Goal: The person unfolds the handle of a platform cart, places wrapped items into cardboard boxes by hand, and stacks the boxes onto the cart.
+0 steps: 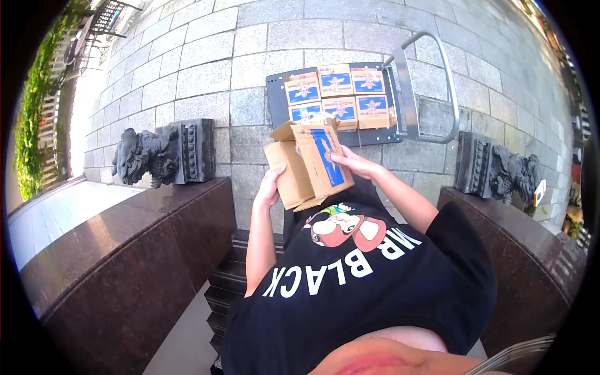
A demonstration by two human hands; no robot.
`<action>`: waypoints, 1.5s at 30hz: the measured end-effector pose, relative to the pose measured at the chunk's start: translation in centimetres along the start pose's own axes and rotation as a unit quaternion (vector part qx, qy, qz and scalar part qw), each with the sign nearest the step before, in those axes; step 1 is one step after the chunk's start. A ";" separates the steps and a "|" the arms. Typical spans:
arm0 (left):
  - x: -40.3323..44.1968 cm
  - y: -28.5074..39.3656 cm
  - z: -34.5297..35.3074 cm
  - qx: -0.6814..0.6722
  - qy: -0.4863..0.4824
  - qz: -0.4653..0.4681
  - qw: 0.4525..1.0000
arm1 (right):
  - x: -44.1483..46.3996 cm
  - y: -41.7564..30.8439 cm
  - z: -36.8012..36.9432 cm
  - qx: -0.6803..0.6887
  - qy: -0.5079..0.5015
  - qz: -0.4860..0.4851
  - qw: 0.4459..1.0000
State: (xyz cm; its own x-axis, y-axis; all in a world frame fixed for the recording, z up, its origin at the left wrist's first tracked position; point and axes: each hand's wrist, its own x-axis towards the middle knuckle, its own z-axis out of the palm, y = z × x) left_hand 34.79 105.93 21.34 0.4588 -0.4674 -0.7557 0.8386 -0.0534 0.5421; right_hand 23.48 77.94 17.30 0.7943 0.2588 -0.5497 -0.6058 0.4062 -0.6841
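Note:
An open cardboard box (317,174) with a blue printed panel is held in front of my body, tilted, its flaps spread. My left hand (270,187) grips its left side at a plain flap or wall. On the other side my right hand (354,164) holds the printed face, fingers along its edge. Something pale shows near the box's far end, too partly hidden to name. Just beyond it, several similar blue-printed boxes (339,110) sit in rows on a dark platform cart (279,99).
The cart's metal handle (451,94) rises at its right end. Dark stone lion statues stand left (164,152) and right (497,165), by polished brown stone walls (144,250). Dark steps (226,275) lie below me. Grey paving (206,75) surrounds the cart.

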 end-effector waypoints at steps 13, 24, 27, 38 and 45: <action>6.4 4.0 -9.0 0.061 0.078 0.052 0.994 | 13.9 -0.7 5.5 0.054 0.080 -0.003 0.995; 18.5 10.0 -22.8 0.166 0.071 0.039 0.983 | 26.0 4.2 6.6 -0.195 0.196 0.047 0.960; 25.0 11.8 -26.4 0.247 0.085 0.075 0.962 | 27.8 6.9 3.6 -0.212 0.231 0.084 0.946; 51.2 6.5 -34.5 0.232 0.125 0.078 0.961 | 20.9 21.9 -6.1 -0.149 0.430 0.202 0.867; 59.0 0.6 -36.1 0.187 0.091 -0.067 0.976 | 15.3 26.9 -4.9 -0.028 0.467 0.320 0.824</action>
State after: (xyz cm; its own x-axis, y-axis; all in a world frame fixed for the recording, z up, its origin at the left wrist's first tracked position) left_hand 73.02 110.16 -36.21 0.4247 -0.2713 -0.8637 0.7449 -0.4375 0.5038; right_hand 19.16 88.53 -11.87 -0.0545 -0.3937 -0.9176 -0.9086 0.4006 -0.1179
